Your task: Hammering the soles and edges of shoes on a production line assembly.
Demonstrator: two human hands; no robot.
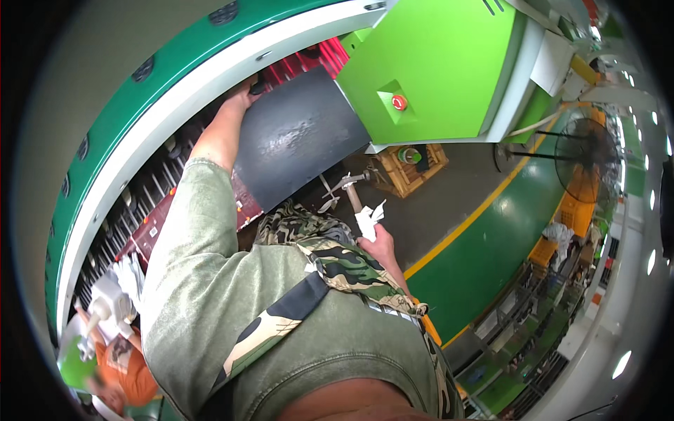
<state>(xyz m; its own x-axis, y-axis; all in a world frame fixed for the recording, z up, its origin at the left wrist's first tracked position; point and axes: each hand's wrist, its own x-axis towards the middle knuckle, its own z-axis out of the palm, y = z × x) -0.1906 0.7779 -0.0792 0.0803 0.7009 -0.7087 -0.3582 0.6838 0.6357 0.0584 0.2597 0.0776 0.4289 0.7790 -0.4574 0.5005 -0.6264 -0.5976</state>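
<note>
My left arm reaches far forward over the left edge of a dark grey flat sheet. My left hand is at the sheet's far left corner, beside a small dark piece. Its fingers are mostly hidden, so its grip is unclear. Low on my right side, my right hand is closed around a crumpled white cloth. Out of the cloth rises the brown handle of what looks like a claw hammer, its curved metal head uppermost.
A green machine housing with a red button stands at the right. Under the sheet lies a dark red panel beside rows of metal rods. A wooden stool, a fan and another person in orange are around.
</note>
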